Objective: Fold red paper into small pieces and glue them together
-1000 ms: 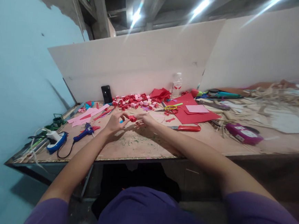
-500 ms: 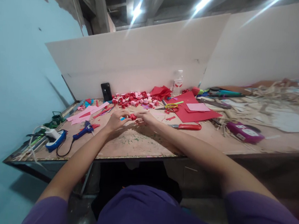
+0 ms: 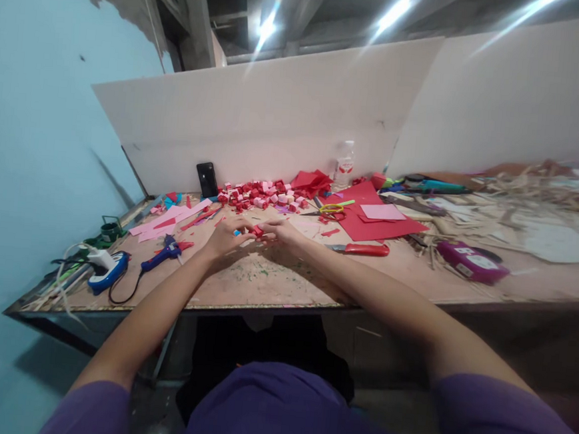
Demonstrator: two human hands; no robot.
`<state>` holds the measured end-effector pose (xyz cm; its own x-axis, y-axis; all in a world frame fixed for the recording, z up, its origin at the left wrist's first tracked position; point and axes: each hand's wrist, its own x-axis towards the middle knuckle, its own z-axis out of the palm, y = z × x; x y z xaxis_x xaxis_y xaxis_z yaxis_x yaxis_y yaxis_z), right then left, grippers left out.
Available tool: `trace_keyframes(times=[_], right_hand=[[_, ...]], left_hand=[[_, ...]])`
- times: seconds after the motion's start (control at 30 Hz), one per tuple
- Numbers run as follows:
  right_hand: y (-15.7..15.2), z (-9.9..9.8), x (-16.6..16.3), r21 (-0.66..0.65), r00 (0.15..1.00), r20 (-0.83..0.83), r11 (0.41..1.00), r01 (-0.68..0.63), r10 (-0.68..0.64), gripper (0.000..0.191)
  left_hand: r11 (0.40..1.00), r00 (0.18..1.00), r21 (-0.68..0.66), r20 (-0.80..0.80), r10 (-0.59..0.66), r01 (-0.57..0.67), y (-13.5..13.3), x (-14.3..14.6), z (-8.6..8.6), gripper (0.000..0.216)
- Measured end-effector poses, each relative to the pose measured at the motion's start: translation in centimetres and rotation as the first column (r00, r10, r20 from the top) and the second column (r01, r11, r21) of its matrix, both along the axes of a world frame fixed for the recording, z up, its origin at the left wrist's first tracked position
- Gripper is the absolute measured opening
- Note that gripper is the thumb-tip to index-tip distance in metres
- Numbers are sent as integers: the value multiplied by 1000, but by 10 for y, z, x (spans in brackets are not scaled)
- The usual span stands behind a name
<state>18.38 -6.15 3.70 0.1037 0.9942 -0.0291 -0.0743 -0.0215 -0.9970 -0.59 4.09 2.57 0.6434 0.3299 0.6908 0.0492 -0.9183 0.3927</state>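
Observation:
Between my two hands, just over the middle of the workbench, is a small red paper cube (image 3: 257, 230). The fingers of my left hand (image 3: 228, 237) are closed at its left side, with a bit of blue (image 3: 237, 232) showing among them. From the right, my right hand (image 3: 279, 231) pinches the same cube. Behind the hands lies a heap of small red and pink cubes (image 3: 261, 195). Scissors with yellow handles (image 3: 331, 209) rest right of the heap, and a red-handled knife (image 3: 366, 249) lies right of my right hand.
On the left are a blue glue gun (image 3: 165, 251), a blue-and-white power strip (image 3: 109, 273) and pink paper strips (image 3: 157, 223). A phone (image 3: 207, 179) leans on the white board. Red paper sheets (image 3: 383, 230), a bottle (image 3: 344, 164) and a purple tape measure (image 3: 471, 261) are further right.
Both hands stay around the red cube at nearly the same spot. My right fingers have shifted slightly left, closer over the cube. The view has moved a little.

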Motion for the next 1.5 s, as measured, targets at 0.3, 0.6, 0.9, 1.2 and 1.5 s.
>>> trace_keyframes(times=[0.3, 0.6, 0.9, 1.2, 1.5], right_hand=[[1, -4, 5, 17, 987, 76, 989, -145, 143, 14], [5, -8, 6, 34, 983, 84, 986, -164, 161, 17], [2, -2, 7, 59, 982, 109, 985, -164, 157, 18], [1, -2, 4, 55, 982, 133, 989, -140, 132, 16], [4, -6, 6, 41, 986, 119, 992, -121, 116, 18]], left_hand=[[998, 996, -50, -81, 41, -45, -9, -2, 2, 39], [997, 991, -54, -127, 47, -55, -10, -2, 4, 18], [999, 989, -46, -151, -8, 1, -15, -2, 7, 23], [999, 984, -49, -177, 2, -11, -19, -4, 10, 24], [998, 981, -56, -195, 0, -12, -23, -4, 13, 21]])
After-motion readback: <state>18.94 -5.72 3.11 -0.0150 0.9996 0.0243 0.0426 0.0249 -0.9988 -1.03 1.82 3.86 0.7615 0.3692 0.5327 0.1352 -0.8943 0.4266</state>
